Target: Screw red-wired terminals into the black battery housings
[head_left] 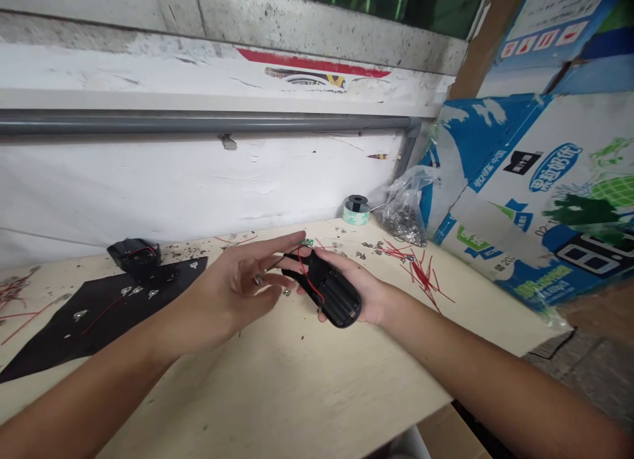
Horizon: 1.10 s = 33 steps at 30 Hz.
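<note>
The head-worn camera looks forward and down, close over the left hand [232,294] and right hand [364,294].

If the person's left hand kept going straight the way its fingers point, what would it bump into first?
Probably the small green circuit board wired to the black battery holder, just beyond the fingertips of the left hand, though depth is hard to judge from this view.

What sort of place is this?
Probably a small electronics assembly bench: cut red wires, a plastic bag of small metal parts, and a black battery holder wired to a tiny green circuit board.
</note>
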{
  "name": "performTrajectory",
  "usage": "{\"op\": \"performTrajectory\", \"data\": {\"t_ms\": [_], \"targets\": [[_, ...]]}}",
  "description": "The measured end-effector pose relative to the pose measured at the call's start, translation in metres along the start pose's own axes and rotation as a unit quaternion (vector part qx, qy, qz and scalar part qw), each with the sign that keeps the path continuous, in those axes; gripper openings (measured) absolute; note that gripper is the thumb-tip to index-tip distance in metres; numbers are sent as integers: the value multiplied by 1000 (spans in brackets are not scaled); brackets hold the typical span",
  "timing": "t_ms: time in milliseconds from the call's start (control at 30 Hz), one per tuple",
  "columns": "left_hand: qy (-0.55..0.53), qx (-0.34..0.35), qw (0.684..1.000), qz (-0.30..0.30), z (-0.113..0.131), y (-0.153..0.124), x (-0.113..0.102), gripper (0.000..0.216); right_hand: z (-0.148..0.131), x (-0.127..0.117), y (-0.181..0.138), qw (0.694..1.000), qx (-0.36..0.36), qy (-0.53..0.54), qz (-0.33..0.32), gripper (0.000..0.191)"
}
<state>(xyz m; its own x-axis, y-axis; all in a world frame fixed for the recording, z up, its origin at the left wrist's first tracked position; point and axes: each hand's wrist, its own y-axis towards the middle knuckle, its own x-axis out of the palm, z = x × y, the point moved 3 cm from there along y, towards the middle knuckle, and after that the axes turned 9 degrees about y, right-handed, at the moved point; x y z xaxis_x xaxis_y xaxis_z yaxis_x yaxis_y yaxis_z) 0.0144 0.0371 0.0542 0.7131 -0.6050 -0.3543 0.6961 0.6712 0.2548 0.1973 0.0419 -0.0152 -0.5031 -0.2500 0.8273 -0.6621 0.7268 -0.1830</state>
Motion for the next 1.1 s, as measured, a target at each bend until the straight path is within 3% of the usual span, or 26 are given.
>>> {"op": "performTrajectory", "data": {"t_ms": [100,267,433,700,833,967,1100], "targets": [[55,28,998,16,6,0,3,66,0,-2,-1,999,-11,-9,52,37],[182,44,964,187,2,0,4,33,3,-5,2,999,5,-13,50,40],[116,5,961,253,-6,0,4,14,6,-8,5,998,27,-10,53,46],[113,-45,968,221,-15,2,7,22,7,-8,5,1000,24,7,20,40],[237,46,953,181,-10,0,10,14,8,-11,5,998,38,-11,42,39],[383,156,899,144,0,-4,15,24,10,-9,4,995,95,-21,11,44],[459,261,842,109,9,-7,19,22,11,-4,2,994,106,29,-13,38]]}}
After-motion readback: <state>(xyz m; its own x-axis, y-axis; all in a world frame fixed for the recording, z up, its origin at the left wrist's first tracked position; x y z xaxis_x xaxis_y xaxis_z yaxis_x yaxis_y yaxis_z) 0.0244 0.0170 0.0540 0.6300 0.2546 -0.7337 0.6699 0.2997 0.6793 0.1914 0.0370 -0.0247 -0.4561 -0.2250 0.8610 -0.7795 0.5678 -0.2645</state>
